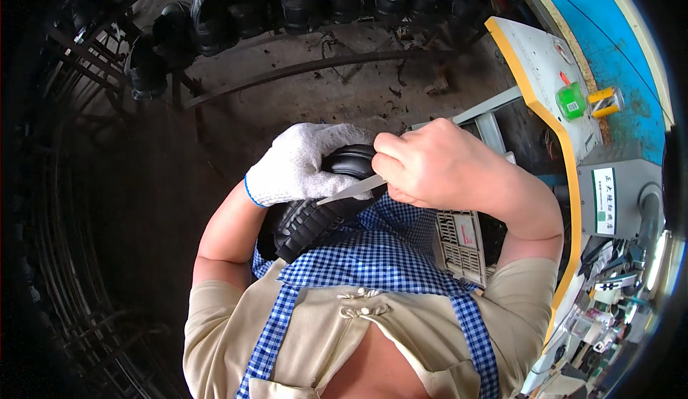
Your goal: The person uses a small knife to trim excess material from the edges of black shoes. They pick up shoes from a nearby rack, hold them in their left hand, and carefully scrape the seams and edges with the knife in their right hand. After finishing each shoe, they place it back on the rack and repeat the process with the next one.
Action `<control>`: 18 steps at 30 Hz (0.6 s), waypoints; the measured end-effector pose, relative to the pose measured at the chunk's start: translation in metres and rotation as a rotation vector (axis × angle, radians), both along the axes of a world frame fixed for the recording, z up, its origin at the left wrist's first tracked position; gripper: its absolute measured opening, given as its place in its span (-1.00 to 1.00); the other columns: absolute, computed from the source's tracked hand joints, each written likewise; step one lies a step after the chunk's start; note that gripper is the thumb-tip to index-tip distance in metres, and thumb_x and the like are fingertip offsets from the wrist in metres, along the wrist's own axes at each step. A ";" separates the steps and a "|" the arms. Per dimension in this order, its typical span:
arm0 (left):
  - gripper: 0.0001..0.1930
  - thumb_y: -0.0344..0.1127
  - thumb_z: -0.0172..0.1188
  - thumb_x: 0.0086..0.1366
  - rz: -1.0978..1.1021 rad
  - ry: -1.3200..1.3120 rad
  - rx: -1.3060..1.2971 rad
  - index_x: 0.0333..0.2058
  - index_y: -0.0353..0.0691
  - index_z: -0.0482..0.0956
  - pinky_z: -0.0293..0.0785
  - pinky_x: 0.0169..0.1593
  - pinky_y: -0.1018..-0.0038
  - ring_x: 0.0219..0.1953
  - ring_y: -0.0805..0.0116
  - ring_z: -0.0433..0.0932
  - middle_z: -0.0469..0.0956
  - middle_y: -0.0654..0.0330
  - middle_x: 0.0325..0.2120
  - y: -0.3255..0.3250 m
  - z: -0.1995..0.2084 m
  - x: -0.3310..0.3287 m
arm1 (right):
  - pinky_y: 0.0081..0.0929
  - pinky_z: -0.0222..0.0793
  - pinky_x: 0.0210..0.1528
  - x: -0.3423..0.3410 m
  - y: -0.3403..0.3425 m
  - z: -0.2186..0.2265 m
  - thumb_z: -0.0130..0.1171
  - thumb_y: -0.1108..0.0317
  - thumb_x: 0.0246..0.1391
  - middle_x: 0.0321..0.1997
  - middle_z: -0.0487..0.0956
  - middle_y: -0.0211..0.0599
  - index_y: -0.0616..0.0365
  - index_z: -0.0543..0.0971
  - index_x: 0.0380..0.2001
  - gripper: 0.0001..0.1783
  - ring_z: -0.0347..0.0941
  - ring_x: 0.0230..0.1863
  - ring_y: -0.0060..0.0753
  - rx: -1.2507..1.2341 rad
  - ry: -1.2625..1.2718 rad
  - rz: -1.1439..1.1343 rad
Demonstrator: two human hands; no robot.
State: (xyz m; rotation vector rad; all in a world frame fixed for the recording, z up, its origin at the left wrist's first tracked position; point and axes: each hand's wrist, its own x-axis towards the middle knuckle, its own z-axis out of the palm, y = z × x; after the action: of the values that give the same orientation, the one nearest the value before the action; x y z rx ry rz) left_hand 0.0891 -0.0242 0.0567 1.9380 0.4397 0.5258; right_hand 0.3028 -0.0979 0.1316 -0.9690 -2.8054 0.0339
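My left hand (pixel 297 162), in a white knit glove with a blue cuff edge, is closed around a black shoe (pixel 304 228) held before my lap. The shoe's treaded sole faces me, below the glove. My bare right hand (pixel 437 162) is closed on a thin, pale knife blade (pixel 351 190). The blade's tip points left and lies at the edge of the sole. Its other end is hidden inside my right fist. Part of the shoe's smooth black surface shows between my two hands. A blue checked apron (pixel 344 261) lies beneath the shoe.
Several black shoes (pixel 297 1) stand along a metal rack at the far side. On the right, a yellow-edged white table (pixel 534 55) bears a green container (pixel 571 102), a yellow-and-black cylinder (pixel 605 102) and a grey machine (pixel 620 195). A slotted plastic crate (pixel 459 248) sits beside my lap.
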 end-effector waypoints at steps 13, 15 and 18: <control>-0.22 -0.11 0.66 -0.40 0.295 -0.305 -0.201 -0.14 -0.41 0.61 0.53 0.00 0.37 -0.15 0.18 0.64 0.65 0.02 -0.20 -0.001 -0.002 -0.028 | -0.66 0.37 -0.38 0.026 0.002 -0.116 0.26 0.60 -0.05 -0.38 0.57 -0.40 0.15 0.45 -0.44 -0.82 0.47 -0.42 -0.61 -0.425 0.887 -0.533; -0.22 -0.13 0.66 -0.41 0.373 -0.341 -0.167 -0.14 -0.41 0.61 0.53 0.00 0.36 -0.16 0.20 0.64 0.64 0.02 -0.18 -0.001 0.003 -0.032 | -0.69 0.33 -0.40 0.018 -0.001 -0.155 0.32 0.53 0.00 -0.36 0.59 -0.44 0.17 0.50 -0.45 -0.85 0.45 -0.43 -0.67 -0.370 0.951 -0.538; -0.30 -0.04 0.60 -0.20 0.379 -0.315 0.298 -0.13 -0.42 0.60 0.57 -0.10 0.36 -0.25 0.13 0.67 0.65 -0.04 -0.28 0.007 0.009 -0.031 | -0.71 0.24 -0.43 0.002 -0.007 -0.185 0.32 0.47 0.06 -0.39 0.57 -0.47 0.18 0.54 -0.44 -0.88 0.39 -0.47 -0.73 -0.492 1.150 -0.512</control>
State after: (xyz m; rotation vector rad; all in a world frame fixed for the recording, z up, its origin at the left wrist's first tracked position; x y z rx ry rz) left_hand 0.0583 -0.0167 0.0653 2.0110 0.5503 1.1801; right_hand 0.3046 -0.1051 -0.0530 -1.1878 -1.4742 0.9096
